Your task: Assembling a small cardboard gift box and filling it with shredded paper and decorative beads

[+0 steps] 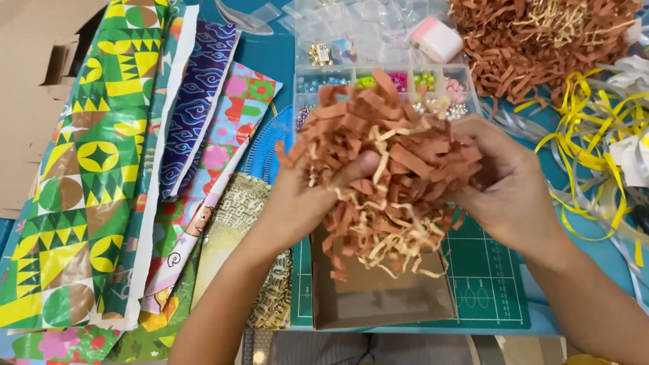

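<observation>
Left hand (303, 198) and right hand (506, 188), each grip grasping a shredded-paper clump (390, 171), held above an open cardboard box (379, 298).

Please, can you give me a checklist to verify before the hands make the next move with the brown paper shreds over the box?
1. Both hands grip the shredded paper: left hand, right hand: ok.
2. Bundle hangs above the open cardboard box: ok.
3. Box sits flat on the green cutting mat: ok.
4. Box inside free of other things: cannot tell, partly hidden.
5. No strands falling outside the box: cannot tell.
6. Bead organiser apart from the bundle: cannot tell.
</observation>
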